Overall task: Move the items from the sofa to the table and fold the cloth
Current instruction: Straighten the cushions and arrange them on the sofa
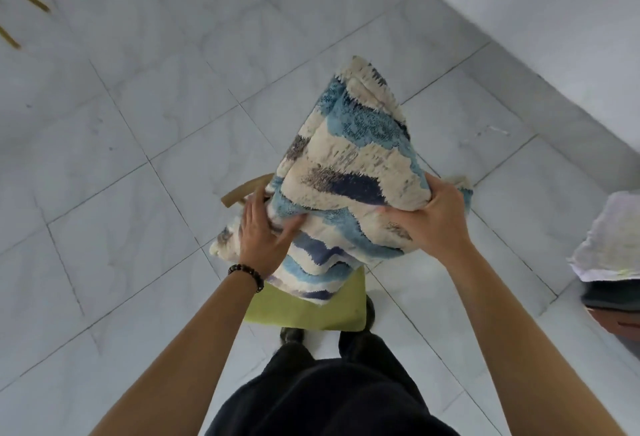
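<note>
Head cam, looking straight down: the cloth (349,165) (fluffy, wavy blue, cream and navy) was bunched into a thick wad and held up off the tiled floor (138,124), in front of the person's dark trousers. The right grip (429,221) was closed on its right edge, thumb on the near face and fingers curled over the fold. The left grip (263,235) clamped the lower left part, thumb dug into a crease and fingers reaching round the far side. So the cloth sat between the two, its top corner sticking up and away. A flat green thing (311,311) showed just under it, and a curved wooden piece (242,190) poked out by the left fingers.
</note>
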Action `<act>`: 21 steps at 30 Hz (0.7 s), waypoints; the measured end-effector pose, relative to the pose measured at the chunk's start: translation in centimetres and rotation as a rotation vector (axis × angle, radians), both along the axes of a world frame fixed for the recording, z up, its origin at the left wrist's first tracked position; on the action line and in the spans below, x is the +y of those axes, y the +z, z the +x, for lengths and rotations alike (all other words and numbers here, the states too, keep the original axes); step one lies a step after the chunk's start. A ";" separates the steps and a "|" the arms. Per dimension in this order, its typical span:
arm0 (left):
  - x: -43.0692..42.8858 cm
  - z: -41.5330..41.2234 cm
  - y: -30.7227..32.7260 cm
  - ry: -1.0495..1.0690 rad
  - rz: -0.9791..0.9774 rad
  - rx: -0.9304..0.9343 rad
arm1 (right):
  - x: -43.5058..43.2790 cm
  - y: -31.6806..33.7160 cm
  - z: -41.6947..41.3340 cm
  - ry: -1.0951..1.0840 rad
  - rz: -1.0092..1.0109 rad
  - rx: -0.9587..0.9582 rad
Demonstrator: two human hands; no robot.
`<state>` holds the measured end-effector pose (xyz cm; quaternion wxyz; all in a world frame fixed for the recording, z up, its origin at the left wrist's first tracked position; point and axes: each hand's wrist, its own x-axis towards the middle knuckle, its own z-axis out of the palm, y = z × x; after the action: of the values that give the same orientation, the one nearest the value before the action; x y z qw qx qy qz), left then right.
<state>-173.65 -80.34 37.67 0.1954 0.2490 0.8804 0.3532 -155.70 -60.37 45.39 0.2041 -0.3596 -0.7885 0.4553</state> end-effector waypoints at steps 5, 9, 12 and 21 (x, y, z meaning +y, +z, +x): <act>3.6 2.0 8.2 -0.196 0.146 0.295 | -1.7 4.8 7.5 -0.236 -0.042 0.143; 3.4 5.7 10.4 -0.477 0.256 0.433 | -8.6 5.2 13.7 -0.579 -0.045 0.240; 2.7 9.6 9.7 -0.639 0.377 0.482 | -15.4 4.2 18.2 -0.820 -0.016 0.264; 0.9 29.0 12.1 -1.230 0.451 0.459 | -30.0 6.6 31.1 -1.385 0.167 -0.059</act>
<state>-144.61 -79.40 49.76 0.1126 0.8057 0.5035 0.2909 -124.58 -90.37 51.96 0.4528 -0.7748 -0.4154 0.1484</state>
